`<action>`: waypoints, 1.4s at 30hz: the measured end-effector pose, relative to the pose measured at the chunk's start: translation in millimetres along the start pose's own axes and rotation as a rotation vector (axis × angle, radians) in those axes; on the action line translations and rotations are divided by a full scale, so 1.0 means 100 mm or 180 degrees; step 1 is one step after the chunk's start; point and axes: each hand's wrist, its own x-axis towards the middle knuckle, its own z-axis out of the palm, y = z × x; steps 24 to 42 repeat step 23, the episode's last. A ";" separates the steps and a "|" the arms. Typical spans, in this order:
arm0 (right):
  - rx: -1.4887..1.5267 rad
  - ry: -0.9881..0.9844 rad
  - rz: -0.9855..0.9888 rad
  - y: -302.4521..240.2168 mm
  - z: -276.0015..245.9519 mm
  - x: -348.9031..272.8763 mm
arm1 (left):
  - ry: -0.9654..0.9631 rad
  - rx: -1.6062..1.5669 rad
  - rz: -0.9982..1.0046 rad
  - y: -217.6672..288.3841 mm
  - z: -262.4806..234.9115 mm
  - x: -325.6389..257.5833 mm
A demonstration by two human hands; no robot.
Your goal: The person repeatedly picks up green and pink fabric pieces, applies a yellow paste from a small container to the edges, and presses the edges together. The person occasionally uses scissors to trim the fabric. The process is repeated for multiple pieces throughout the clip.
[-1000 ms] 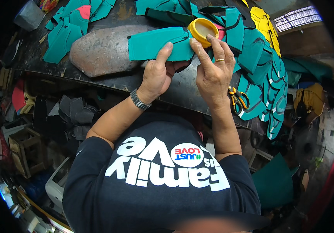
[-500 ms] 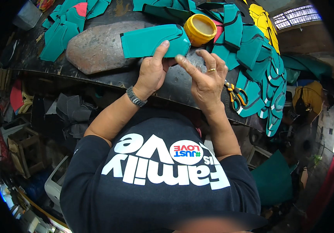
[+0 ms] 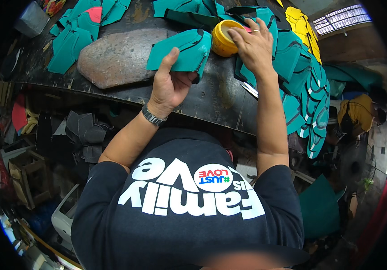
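Note:
A teal fabric panel (image 3: 177, 50) with dark edging is held up in my left hand (image 3: 170, 85), thumb on its top face and fingers underneath. It tilts above the table beside a dark stone slab (image 3: 114, 58). My right hand (image 3: 257, 47) is at the mouth of a yellow pot (image 3: 222, 42) of pale paste; one fingertip reaches over the rim into the opening. The other fingers are spread apart, and nothing shows between them. Scissors (image 3: 249, 90) lie under my right forearm, with only the blades showing.
Overlapping teal pieces (image 3: 308, 96) cover the table's right side, with yellow pieces (image 3: 300, 27) behind. More teal pieces (image 3: 72, 42) lie at the far left, near a grey metal block (image 3: 31, 20). The dark table's front edge (image 3: 126, 100) runs before me.
My right hand has moved from beside the panel, up and right to the yellow pot. My left hand has tilted the panel and shifted it slightly. The pot has moved a little left.

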 end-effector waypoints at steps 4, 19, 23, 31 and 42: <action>-0.0493 -0.0355 -0.0206 0.05 0.11 0.13 | 0.0054 0.0120 -0.0079 -0.04 -0.03 -0.02; 0.3916 0.0275 0.0389 -0.66 -0.51 -0.42 | 0.0038 -0.0337 -0.0561 -0.11 -0.05 0.05; 0.3158 0.0393 0.0324 -0.89 -0.41 -0.53 | -0.0006 -0.0686 -0.0836 -0.13 -0.06 0.02; 0.3158 0.0393 0.0324 -0.89 -0.41 -0.53 | -0.0006 -0.0686 -0.0836 -0.13 -0.06 0.02; 0.3158 0.0393 0.0324 -0.89 -0.41 -0.53 | -0.0006 -0.0686 -0.0836 -0.13 -0.06 0.02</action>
